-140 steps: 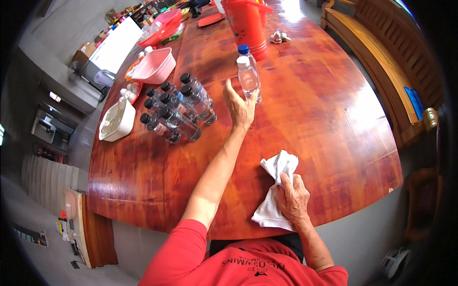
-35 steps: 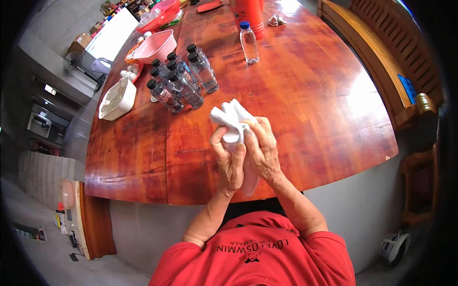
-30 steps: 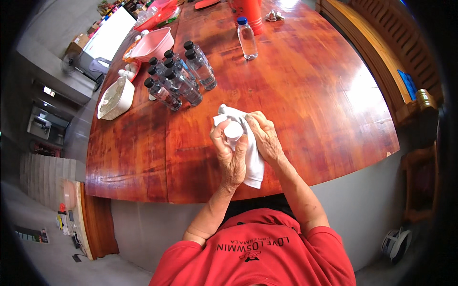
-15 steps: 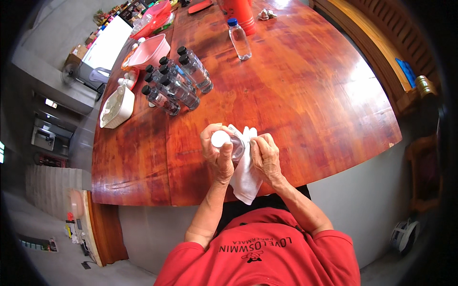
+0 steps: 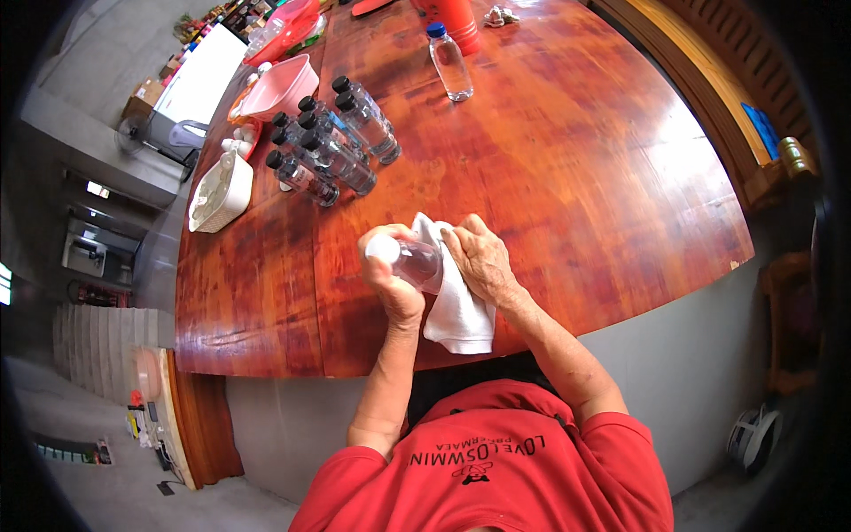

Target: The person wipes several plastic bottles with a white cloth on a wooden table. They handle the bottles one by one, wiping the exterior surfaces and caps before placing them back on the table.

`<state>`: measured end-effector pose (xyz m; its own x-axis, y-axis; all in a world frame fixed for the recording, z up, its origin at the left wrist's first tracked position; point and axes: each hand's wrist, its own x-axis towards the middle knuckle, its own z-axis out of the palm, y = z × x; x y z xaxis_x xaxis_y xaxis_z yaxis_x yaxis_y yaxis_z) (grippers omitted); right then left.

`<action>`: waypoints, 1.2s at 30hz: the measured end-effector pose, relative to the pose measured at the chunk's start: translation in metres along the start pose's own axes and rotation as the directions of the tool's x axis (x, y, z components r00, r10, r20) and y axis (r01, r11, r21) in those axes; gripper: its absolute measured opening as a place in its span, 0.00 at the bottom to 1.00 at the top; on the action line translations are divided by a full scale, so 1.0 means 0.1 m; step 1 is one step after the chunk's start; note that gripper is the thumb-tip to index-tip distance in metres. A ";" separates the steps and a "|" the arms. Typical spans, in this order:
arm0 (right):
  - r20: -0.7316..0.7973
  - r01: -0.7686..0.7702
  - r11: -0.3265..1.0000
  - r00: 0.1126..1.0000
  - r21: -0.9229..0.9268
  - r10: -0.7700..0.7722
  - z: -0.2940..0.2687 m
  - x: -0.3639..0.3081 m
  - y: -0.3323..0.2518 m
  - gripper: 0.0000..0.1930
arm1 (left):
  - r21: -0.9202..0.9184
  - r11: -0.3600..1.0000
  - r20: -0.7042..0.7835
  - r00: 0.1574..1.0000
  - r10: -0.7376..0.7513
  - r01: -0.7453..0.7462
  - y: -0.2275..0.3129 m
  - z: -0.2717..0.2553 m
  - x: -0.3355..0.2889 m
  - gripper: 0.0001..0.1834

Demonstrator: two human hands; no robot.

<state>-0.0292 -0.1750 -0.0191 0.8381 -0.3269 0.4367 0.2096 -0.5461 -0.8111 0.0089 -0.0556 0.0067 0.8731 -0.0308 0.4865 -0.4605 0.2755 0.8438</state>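
Observation:
Above the near edge of the table, my left hand (image 5: 395, 297) is closed round the capped end of a clear plastic bottle (image 5: 418, 263) with a white cap (image 5: 383, 248). The bottle is tilted, its body pointing right toward my other hand. A white cloth (image 5: 461, 310) covers the bottle's far end and hangs down below it. My right hand (image 5: 481, 259) grips this cloth and presses it against the bottle; its fingertips are partly hidden in the folds.
On the wooden table (image 5: 567, 204), several black-capped clear bottles (image 5: 332, 151) stand at the left. A blue-capped bottle (image 5: 452, 69) and a red bucket (image 5: 456, 22) are farther back. A white basket (image 5: 222, 195) and a pink basin (image 5: 282, 87) line the left edge.
The bottle has tipped from facing cap-up to lying more sideways, its cap now to the left. My right hand and the cloth have shifted onto its end.

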 end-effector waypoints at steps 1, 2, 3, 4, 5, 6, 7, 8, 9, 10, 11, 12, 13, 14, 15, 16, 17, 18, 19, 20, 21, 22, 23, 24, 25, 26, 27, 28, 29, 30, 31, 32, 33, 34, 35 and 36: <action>0.016 -0.008 0.997 1.000 -0.079 0.009 0.02 -0.08 0.05 0.10 | 0.005 1.000 0.001 1.000 -0.011 0.011 -0.03 -0.06 0.03 0.31; 0.033 -0.013 0.988 0.999 -0.155 0.018 0.01 -0.15 0.07 0.09 | 0.014 1.000 0.001 1.000 -0.020 0.020 -0.02 -0.09 0.06 0.33; 0.126 -0.035 0.979 0.990 -0.201 0.061 -0.05 -0.22 0.08 0.10 | 0.018 0.999 -0.014 0.999 -0.038 0.039 -0.02 -0.10 0.08 0.32; 0.127 0.025 0.978 0.992 -0.205 0.001 -0.09 -0.28 0.10 0.10 | 0.023 0.998 -0.029 0.998 -0.057 0.057 0.00 -0.10 0.09 0.32; 0.128 0.085 0.974 0.990 -0.209 -0.059 -0.13 -0.35 0.13 0.11 | 0.028 0.997 -0.044 0.996 -0.074 0.076 0.01 -0.10 0.10 0.31; 0.129 0.145 0.966 0.984 -0.213 -0.119 -0.17 -0.41 0.15 0.11 | 0.028 0.996 -0.035 0.996 -0.078 0.079 0.01 -0.10 0.10 0.32; 0.197 0.179 0.966 0.970 -0.189 -0.141 -0.24 -0.48 0.16 0.17 | 0.028 0.996 -0.026 0.996 -0.081 0.082 0.00 -0.10 0.11 0.32; 0.267 0.179 0.951 0.957 -0.251 -0.110 -0.32 -0.53 0.10 0.22 | 0.025 0.996 -0.017 0.996 -0.089 0.089 0.01 -0.09 0.10 0.33; 0.241 0.215 0.940 0.959 -0.265 -0.151 -0.35 -0.59 0.06 0.23 | 0.004 0.994 0.005 0.994 -0.113 0.113 0.04 -0.08 0.09 0.33; 0.217 0.250 0.927 0.957 -0.281 -0.193 -0.37 -0.64 0.03 0.24 | -0.021 0.988 0.001 0.988 -0.156 0.156 0.07 -0.07 0.08 0.33; 0.192 0.249 0.917 0.962 -0.311 -0.196 -0.38 -0.68 -0.01 0.22 | -0.047 0.979 -0.001 0.980 -0.198 0.198 0.12 -0.05 0.09 0.33; 0.199 0.239 0.917 0.963 -0.321 -0.181 -0.37 -0.72 0.03 0.22 | -0.073 0.968 -0.003 0.971 -0.240 0.239 0.15 -0.04 0.10 0.34; 0.207 0.230 0.915 0.964 -0.331 -0.167 -0.34 -0.77 0.10 0.21 | -0.100 0.961 -0.007 0.966 -0.259 0.257 0.14 -0.05 0.09 0.33; 0.212 0.225 0.915 0.964 -0.335 -0.160 -0.34 -0.78 0.13 0.21 | -0.132 0.959 -0.018 0.966 -0.257 0.252 0.13 -0.08 0.09 0.32; 0.165 0.237 0.930 0.966 -0.281 -0.197 -0.35 -0.79 0.14 0.18 | -0.164 0.955 -0.029 0.967 -0.254 0.247 0.11 -0.11 0.08 0.32; 0.128 0.183 0.968 0.978 -0.171 -0.163 -0.36 -0.79 0.12 0.18 | -0.196 0.951 -0.039 0.967 -0.252 0.240 0.11 -0.13 0.06 0.32; 0.095 0.129 0.990 0.988 -0.058 -0.123 -0.39 -0.78 0.09 0.17 | -0.204 0.961 -0.009 0.982 -0.191 0.185 0.12 -0.14 0.04 0.26; 0.068 0.077 0.995 0.994 0.057 -0.081 -0.42 -0.76 0.04 0.16 | -0.101 0.984 -0.028 0.989 -0.147 0.144 0.11 -0.14 0.04 0.25; -0.021 0.114 0.990 0.993 0.087 -0.113 -0.40 -0.70 -0.04 0.16 | 0.004 0.995 -0.044 0.994 -0.102 0.102 0.07 -0.15 0.04 0.23; -0.106 0.189 0.981 0.977 0.054 -0.182 -0.37 -0.62 -0.16 0.18 | 0.109 0.992 -0.054 0.997 -0.062 0.067 0.05 -0.15 0.02 0.22; -0.117 0.215 0.975 0.971 0.051 -0.208 -0.31 -0.56 -0.27 0.19 | 0.075 0.989 -0.011 0.992 -0.126 0.127 0.07 -0.17 0.01 0.18; -0.128 0.241 0.969 0.964 0.047 -0.233 -0.24 -0.51 -0.37 0.20 | 0.007 0.999 0.006 0.999 -0.053 0.053 0.06 -0.12 -0.01 0.19; -0.141 0.255 0.967 0.958 0.015 -0.251 -0.19 -0.46 -0.52 0.21 | 0.062 0.997 0.016 0.999 -0.047 0.046 0.14 -0.07 -0.05 0.19; -0.156 0.271 0.962 0.950 -0.019 -0.271 -0.15 -0.41 -0.62 0.22 | 0.114 0.993 0.028 0.999 -0.039 0.036 0.21 -0.04 -0.09 0.20; -0.166 0.284 0.958 0.944 -0.036 -0.286 -0.08 -0.39 -0.59 0.24 | 0.048 0.997 -0.022 0.998 -0.066 0.067 0.21 0.00 -0.10 0.22; -0.148 0.284 0.958 0.946 -0.043 -0.288 -0.03 -0.39 -0.54 0.24 | 0.014 0.995 -0.029 0.995 -0.095 0.095 0.22 -0.03 -0.09 0.22; -0.132 0.284 0.957 0.948 -0.051 -0.288 -0.01 -0.40 -0.48 0.24 | -0.021 0.992 -0.034 0.992 -0.124 0.124 0.19 -0.09 -0.08 0.22; -0.115 0.283 0.957 0.951 -0.059 -0.288 0.01 -0.41 -0.40 0.24 | -0.055 0.987 -0.037 0.987 -0.154 0.152 0.17 -0.14 -0.07 0.22; -0.053 0.248 0.966 0.966 -0.067 -0.252 0.04 -0.46 -0.31 0.24 | -0.097 0.979 -0.130 0.973 -0.189 0.177 0.14 -0.20 -0.05 0.21; 0.004 0.192 0.979 0.981 -0.075 -0.192 0.00 -0.51 -0.24 0.22 | -0.168 0.975 -0.079 0.983 -0.163 0.148 0.16 -0.24 0.00 0.19; 0.039 0.143 0.989 0.989 -0.026 -0.142 -0.02 -0.57 -0.18 0.21 | -0.226 0.962 -0.069 0.982 -0.175 0.155 0.20 -0.28 0.02 0.19; 0.079 0.087 0.996 0.993 0.016 -0.088 -0.07 -0.65 -0.12 0.20 | -0.286 0.943 -0.059 0.979 -0.193 0.169 0.25 -0.30 0.02 0.19; 0.070 0.065 0.994 0.995 0.088 -0.071 -0.11 -0.70 -0.08 0.20 | -0.343 0.924 -0.030 0.981 -0.191 0.170 0.29 -0.32 0.07 0.20; 0.171 -0.074 0.967 0.985 0.243 0.032 -0.17 -0.73 -0.03 0.24 | -0.415 0.895 0.009 0.985 -0.175 0.162 0.33 -0.31 0.11 0.21; 0.281 -0.208 0.905 0.954 0.371 0.104 -0.25 -0.75 -0.03 0.27 | -0.484 0.856 0.036 0.982 -0.187 0.181 0.40 -0.29 0.14 0.21; 0.392 -0.342 0.811 0.907 0.475 0.153 -0.33 -0.73 -0.08 0.30 | -0.549 0.812 0.068 0.979 -0.192 0.197 0.43 -0.28 0.18 0.21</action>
<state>-0.1084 -0.1723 -0.0317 0.9898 -0.0777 0.1193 0.1223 0.0352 -0.9919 0.0090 -0.0170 0.0455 0.9325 -0.1481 0.3293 -0.1138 0.7450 0.6573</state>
